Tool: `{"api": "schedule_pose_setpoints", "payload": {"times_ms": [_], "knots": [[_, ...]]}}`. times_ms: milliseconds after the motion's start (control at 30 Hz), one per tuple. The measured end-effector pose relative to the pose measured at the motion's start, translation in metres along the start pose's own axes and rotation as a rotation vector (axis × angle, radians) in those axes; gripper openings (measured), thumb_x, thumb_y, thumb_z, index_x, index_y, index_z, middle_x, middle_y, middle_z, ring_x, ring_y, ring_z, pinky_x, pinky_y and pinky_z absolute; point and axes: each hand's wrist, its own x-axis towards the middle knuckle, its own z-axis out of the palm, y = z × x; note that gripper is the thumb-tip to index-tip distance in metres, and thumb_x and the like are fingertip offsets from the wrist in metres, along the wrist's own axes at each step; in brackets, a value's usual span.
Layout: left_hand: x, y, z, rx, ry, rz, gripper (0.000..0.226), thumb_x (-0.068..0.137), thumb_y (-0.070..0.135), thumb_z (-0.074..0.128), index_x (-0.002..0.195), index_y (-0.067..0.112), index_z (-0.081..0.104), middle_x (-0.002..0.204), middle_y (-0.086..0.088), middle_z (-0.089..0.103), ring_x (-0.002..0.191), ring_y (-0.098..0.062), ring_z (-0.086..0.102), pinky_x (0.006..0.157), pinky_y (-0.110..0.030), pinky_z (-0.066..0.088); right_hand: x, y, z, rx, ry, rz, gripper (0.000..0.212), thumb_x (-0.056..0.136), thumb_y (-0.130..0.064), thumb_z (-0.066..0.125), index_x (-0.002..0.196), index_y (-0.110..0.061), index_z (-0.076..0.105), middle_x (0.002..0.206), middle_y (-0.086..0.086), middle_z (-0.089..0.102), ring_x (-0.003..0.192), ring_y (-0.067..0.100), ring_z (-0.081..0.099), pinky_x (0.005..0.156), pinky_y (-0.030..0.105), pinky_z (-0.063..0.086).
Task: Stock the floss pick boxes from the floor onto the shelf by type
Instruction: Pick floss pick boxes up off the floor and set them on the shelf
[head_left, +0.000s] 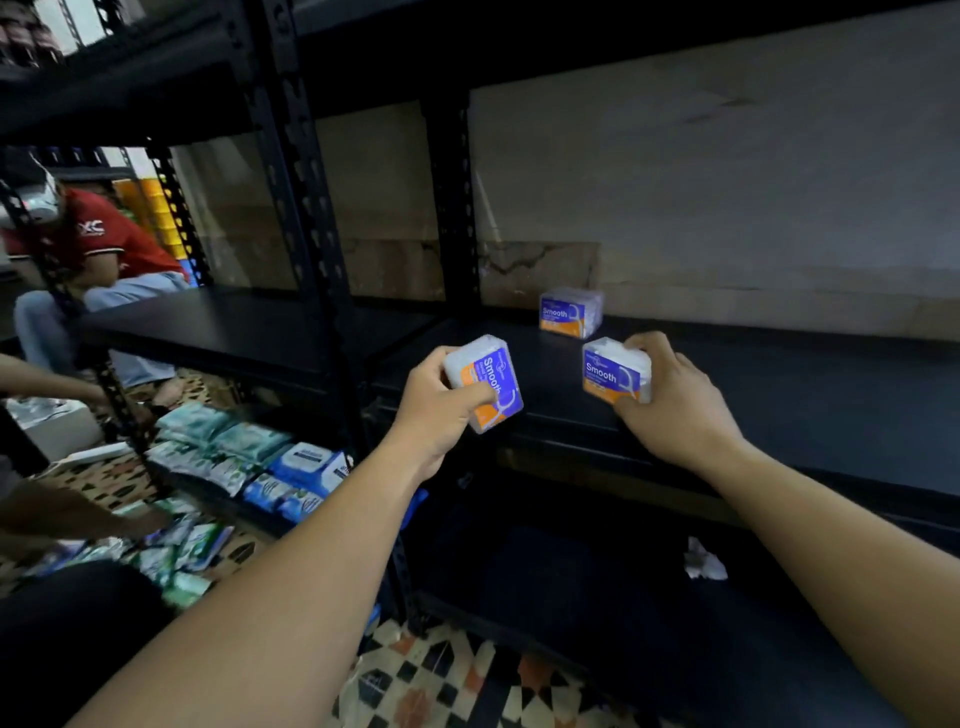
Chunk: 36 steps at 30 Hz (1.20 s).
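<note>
Shelf (779, 415): carrying one Smooth box at the back (570, 313), standing upright near the wall
Right hand (675, 410): grip closing around a second box (613, 371), upright at the shelf's front, nearer the back box
Left hand (441, 410): grip clasping a third box (488, 382); long axis tilting, hanging off the shelf edge

"Smooth" in white on blue/orange label of the box in left hand (485, 382), text running sideways since box is turned. Same "Smooth" on box in right hand (615, 370), upright. Same "Smooth" on back box on shelf (570, 313). Smaller print on all three unreadable. White "XC" on red shirt (93, 228), far left. Floor packets' print blurred.
</note>
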Motion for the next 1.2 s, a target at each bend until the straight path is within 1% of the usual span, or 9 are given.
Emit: {"api": "schedule_pose_setpoints", "payload": {"times_ms": [200,367,467,633,767,833,933,1067,1200], "knots": [[-0.039,-0.016,-0.027,0.103,0.007,0.001,0.035,0.065,0.008,0.079,0.095,0.014,0.062,0.082,0.0,0.07,0.07,-0.006,0.062,0.065,-0.023,0.05,-0.06,-0.018,0.015,0.088,0.109,-0.173,0.051,0.084,-0.021,0.065,0.128,-0.037,0.044,0.107,-0.004,0.053,0.082,0.02,0.058,0.077,0.039,0.049],[-0.061,-0.056,-0.056,0.301,-0.028,-0.074,0.042,0.065,0.013,0.081,0.1,0.019,0.059,0.091,-0.003,0.071,0.075,-0.01,0.064,0.069,-0.028,0.052,-0.103,-0.001,0.053,0.021,-0.03,-0.313,0.05,0.086,-0.027,0.065,0.13,-0.035,0.043,0.112,-0.008,0.055,0.084,0.011,0.055,0.078,0.036,0.05],[-0.076,-0.091,-0.069,0.459,-0.072,-0.169,0.052,0.062,0.021,0.079,0.11,0.021,0.059,0.094,0.001,0.065,0.078,-0.013,0.061,0.074,-0.029,0.052,-0.109,0.014,0.081,0.068,-0.301,-0.187,0.054,0.085,-0.03,0.065,0.13,-0.04,0.038,0.112,-0.006,0.061,0.094,0.016,0.06,0.083,0.039,0.051],[-0.091,-0.149,-0.094,0.644,-0.277,-0.381,0.031,0.072,0.015,0.082,0.099,0.017,0.065,0.095,-0.005,0.067,0.084,-0.019,0.063,0.074,-0.035,0.053,-0.113,0.046,0.124,-0.056,-0.643,-0.014,0.056,0.081,-0.031,0.068,0.128,-0.037,0.038,0.103,0.0,0.067,0.09,0.021,0.063,0.084,0.041,0.052],[-0.104,-0.191,-0.109,0.787,-0.406,-0.553,0.027,0.081,0.019,0.078,0.102,0.015,0.063,0.102,-0.007,0.064,0.09,-0.022,0.062,0.073,-0.037,0.05,-0.128,0.063,0.154,-0.142,-0.889,0.015,0.046,0.076,-0.027,0.072,0.109,-0.038,0.043,0.095,-0.002,0.064,0.084,0.019,0.063,0.074,0.04,0.053],[-0.112,-0.212,-0.108,0.809,-0.399,-0.614,0.025,0.08,0.02,0.08,0.097,0.015,0.063,0.101,-0.008,0.066,0.09,-0.023,0.063,0.074,-0.038,0.051,-0.14,0.067,0.171,-0.136,-0.96,0.052,0.043,0.077,-0.024,0.074,0.105,-0.034,0.044,0.095,0.003,0.062,0.078,0.02,0.063,0.063,0.039,0.053],[-0.127,-0.249,-0.098,0.788,-0.326,-0.659,0.024,0.075,0.02,0.084,0.086,0.018,0.062,0.1,-0.008,0.068,0.091,-0.024,0.065,0.077,-0.036,0.052,-0.161,0.075,0.202,-0.134,-1.024,0.079,0.043,0.076,-0.021,0.075,0.104,-0.029,0.044,0.093,0.003,0.062,0.078,0.02,0.063,0.064,0.039,0.053],[-0.15,-0.294,-0.086,0.724,-0.288,-0.746,0.033,0.074,0.02,0.086,0.098,0.014,0.064,0.103,-0.007,0.065,0.09,-0.02,0.061,0.076,-0.029,0.048,-0.187,0.094,0.235,-0.117,-1.05,0.143,0.046,0.073,-0.024,0.078,0.107,-0.026,0.047,0.1,0.003,0.063,0.088,0.022,0.063,0.076,0.04,0.055],[-0.158,-0.326,-0.083,0.76,-0.282,-0.809,0.04,0.075,0.021,0.085,0.107,0.008,0.067,0.111,-0.011,0.068,0.1,-0.024,0.065,0.084,-0.031,0.052,-0.211,0.117,0.253,-0.077,-1.097,0.261,0.045,0.079,-0.022,0.078,0.113,-0.02,0.049,0.105,0.005,0.062,0.085,0.018,0.06,0.068,0.031,0.05]]}}
